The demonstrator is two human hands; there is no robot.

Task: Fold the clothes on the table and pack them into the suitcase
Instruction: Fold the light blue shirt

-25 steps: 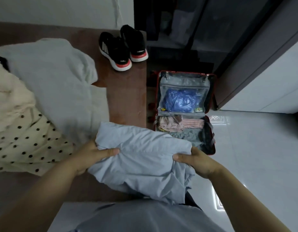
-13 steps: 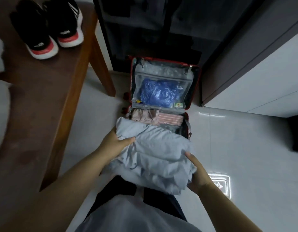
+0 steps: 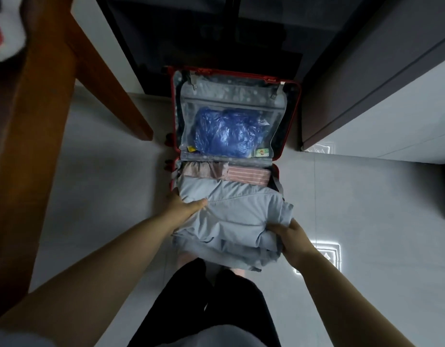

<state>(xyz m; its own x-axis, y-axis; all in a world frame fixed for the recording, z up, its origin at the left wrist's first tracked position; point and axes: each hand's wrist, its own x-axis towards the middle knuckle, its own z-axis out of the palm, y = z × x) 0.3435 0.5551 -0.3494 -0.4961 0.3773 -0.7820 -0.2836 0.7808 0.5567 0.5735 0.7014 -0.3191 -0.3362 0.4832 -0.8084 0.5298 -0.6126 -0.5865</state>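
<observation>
Gripping folded garment [image 3: 231, 216] at both ends, left hand [image 3: 185, 205] and right hand [image 3: 290, 236], over suitcase [image 3: 231, 95]. Could unfold if dropped: right-side layers look loose, hard to confirm.

Bare forearms [image 3: 111, 266] reach in; at six o'clock, black bottoms [image 3: 208, 304], with a pale grey top [image 3: 203, 341] nearest the camera.

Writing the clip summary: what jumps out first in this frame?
A folded pale blue garment fills the centre, held at its sides by the left grip and right grip over the near half of the open red suitcase on the floor. In the lid's see-through pocket sits a crumpled blue plastic bag; a wooden table runs down the left edge.
</observation>
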